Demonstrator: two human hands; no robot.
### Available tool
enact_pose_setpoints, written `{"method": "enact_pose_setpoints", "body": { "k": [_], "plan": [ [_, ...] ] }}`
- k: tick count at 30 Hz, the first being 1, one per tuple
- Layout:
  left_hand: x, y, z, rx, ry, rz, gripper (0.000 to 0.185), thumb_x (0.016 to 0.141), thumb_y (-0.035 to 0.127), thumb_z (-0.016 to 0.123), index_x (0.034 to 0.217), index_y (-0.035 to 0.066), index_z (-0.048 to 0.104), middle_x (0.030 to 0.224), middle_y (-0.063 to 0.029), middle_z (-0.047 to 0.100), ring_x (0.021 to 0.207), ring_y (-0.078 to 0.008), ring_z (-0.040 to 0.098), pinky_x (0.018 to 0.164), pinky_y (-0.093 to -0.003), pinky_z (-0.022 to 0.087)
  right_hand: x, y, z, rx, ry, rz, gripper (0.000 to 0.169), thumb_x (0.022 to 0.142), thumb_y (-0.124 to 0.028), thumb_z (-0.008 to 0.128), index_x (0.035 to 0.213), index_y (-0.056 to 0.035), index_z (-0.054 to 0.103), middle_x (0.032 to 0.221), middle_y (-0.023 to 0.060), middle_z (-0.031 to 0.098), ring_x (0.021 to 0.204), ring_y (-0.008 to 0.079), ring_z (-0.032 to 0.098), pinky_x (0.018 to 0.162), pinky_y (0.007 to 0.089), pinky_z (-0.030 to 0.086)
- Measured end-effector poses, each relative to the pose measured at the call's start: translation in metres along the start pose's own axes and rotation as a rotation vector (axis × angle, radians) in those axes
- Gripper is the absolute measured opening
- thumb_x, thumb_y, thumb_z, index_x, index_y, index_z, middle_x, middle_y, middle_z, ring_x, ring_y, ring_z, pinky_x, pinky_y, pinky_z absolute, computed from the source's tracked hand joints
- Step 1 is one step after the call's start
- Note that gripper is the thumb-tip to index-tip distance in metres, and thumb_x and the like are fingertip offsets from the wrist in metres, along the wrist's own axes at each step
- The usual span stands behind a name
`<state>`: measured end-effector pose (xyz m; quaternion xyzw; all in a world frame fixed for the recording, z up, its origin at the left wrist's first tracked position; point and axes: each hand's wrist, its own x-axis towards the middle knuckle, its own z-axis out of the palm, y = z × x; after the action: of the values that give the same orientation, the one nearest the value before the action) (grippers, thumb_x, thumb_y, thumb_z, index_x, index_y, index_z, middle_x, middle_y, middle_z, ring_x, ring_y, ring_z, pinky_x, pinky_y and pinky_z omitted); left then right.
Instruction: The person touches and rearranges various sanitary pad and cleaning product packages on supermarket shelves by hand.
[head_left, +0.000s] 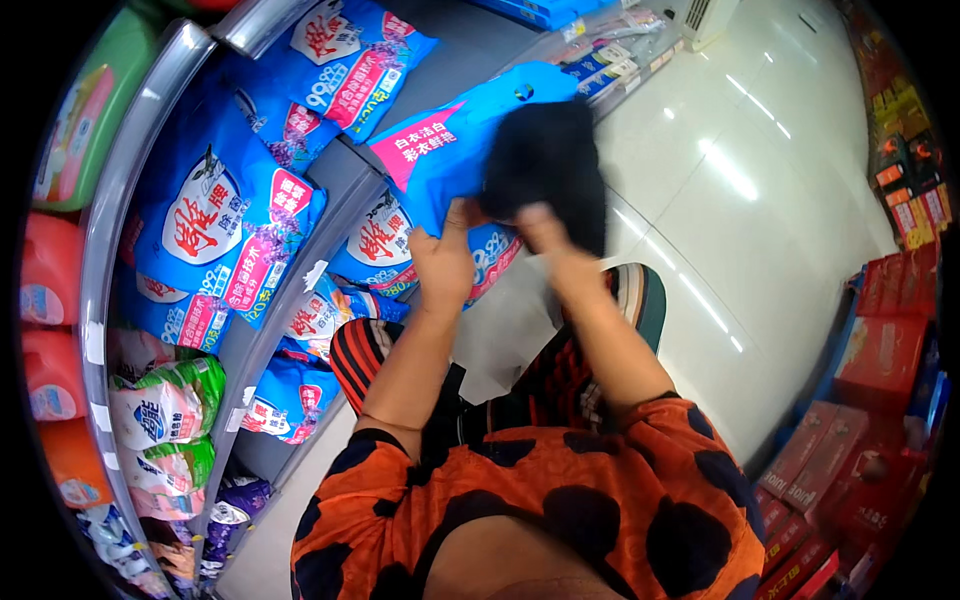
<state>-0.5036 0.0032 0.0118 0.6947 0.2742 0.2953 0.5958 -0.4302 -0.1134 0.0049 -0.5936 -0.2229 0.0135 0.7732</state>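
My left hand (444, 270) grips the left edge of a black cloth (559, 165), with its thumb raised. My right hand (551, 244), blurred, has its fingers on the lower edge of the same cloth. Most of the fingertips are hidden in the folds. Behind the cloth a large blue bag of laundry powder (465, 142) with a pink corner panel leans at the front of the lower shelf; the cloth covers part of it. Another blue laundry powder bag (379, 244) sits just left of my left hand.
Blue powder bags (214, 217) fill the shelf at left, bounded by a grey shelf edge (300, 262). Red bottles (49, 270) stand farther left. Red cartons (881, 360) are stacked at right beside the shiny tiled floor (697, 247). My knees flank a whitish sheet-like thing (491, 337).
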Motion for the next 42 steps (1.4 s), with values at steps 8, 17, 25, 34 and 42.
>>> {"method": "enact_pose_setpoints", "body": {
  "k": [8,17,25,34,42],
  "plan": [
    [-0.038,0.014,-0.009,-0.524,0.111,0.137,0.032,0.09,0.01,0.056,0.117,-0.005,0.049,0.112,-0.014,0.057,0.099,-0.0228,0.057,0.087,-0.0345,0.046,0.012,0.108,-0.008,-0.423,0.11,-0.055,0.032,0.07,-0.012,0.071,0.1,-0.005,0.062,0.092,0.016,0.063,0.09,0.0324,0.06,0.08,0.0382,0.047],
    [-0.025,-0.018,-0.069,-0.574,0.341,-0.01,0.045,0.093,0.025,0.053,0.123,-0.007,0.044,0.119,-0.0182,0.055,0.104,-0.0298,0.058,0.09,-0.0435,0.047,-0.068,0.067,-0.01,0.156,-0.033,0.646,0.022,0.081,-0.019,0.065,0.097,-0.0039,0.065,0.072,0.0013,0.059,0.066,0.0137,0.058,0.061,0.03,0.049],
    [-0.053,0.003,-0.054,-0.577,0.285,-0.139,0.05,0.096,0.036,0.041,0.125,-0.005,0.044,0.123,-0.0191,0.053,0.107,-0.0326,0.056,0.095,-0.0455,0.042,-0.096,0.091,0.024,-0.106,-0.24,-0.243,0.045,0.062,-0.014,0.071,0.105,-0.0084,0.061,0.104,0.0167,0.054,0.096,0.0332,0.054,0.081,0.0396,0.045],
    [-0.027,0.016,-0.093,-0.836,0.45,-0.24,0.053,0.097,0.036,0.037,0.135,-0.001,0.034,0.137,-0.0186,0.04,0.125,-0.0359,0.04,0.105,-0.0511,0.031,-0.119,0.169,0.035,0.451,0.013,1.084,0.019,0.078,-0.015,0.063,0.063,-0.0037,0.062,0.063,0.003,0.059,0.06,0.0161,0.056,0.057,0.0327,0.045],
    [-0.039,0.001,-0.085,-0.853,0.311,-0.329,0.053,0.095,0.038,0.042,0.135,0.004,0.036,0.139,-0.0155,0.039,0.123,-0.0348,0.042,0.104,-0.0493,0.032,-0.108,0.128,0.062,0.813,0.106,1.114,0.016,0.084,-0.013,0.055,0.096,-0.0029,0.061,0.088,0.0087,0.066,0.073,0.016,0.063,0.067,0.0334,0.05]
  ]
}}
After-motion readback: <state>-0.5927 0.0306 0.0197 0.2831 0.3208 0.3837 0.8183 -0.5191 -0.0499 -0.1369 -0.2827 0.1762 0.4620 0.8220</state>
